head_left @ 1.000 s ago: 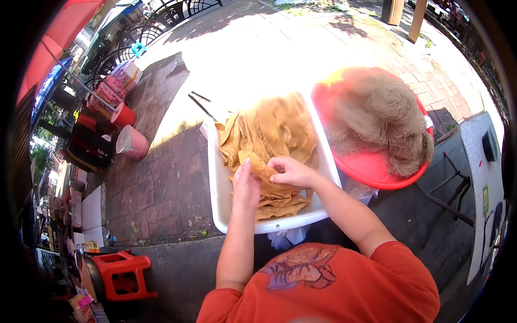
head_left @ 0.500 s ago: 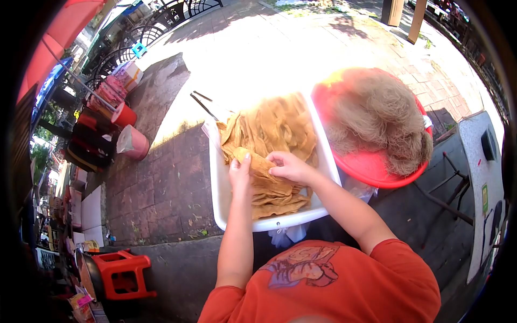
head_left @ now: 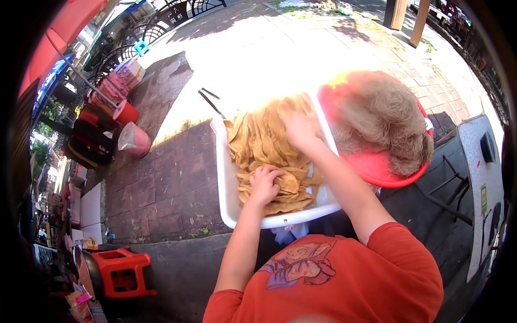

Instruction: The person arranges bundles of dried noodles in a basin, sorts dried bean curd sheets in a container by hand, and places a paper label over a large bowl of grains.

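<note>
At frame centre, your left hand (head_left: 265,184) rests on tan sheets (head_left: 249,144), your right hand (head_left: 299,130) nearer the top (grip unclear on both).

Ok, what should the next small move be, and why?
Probably have the right hand lift one of the far brown sheets and draw it closer: its fingers are at those sheets, while the left hand rests on the near sheets in the white tub.
</note>
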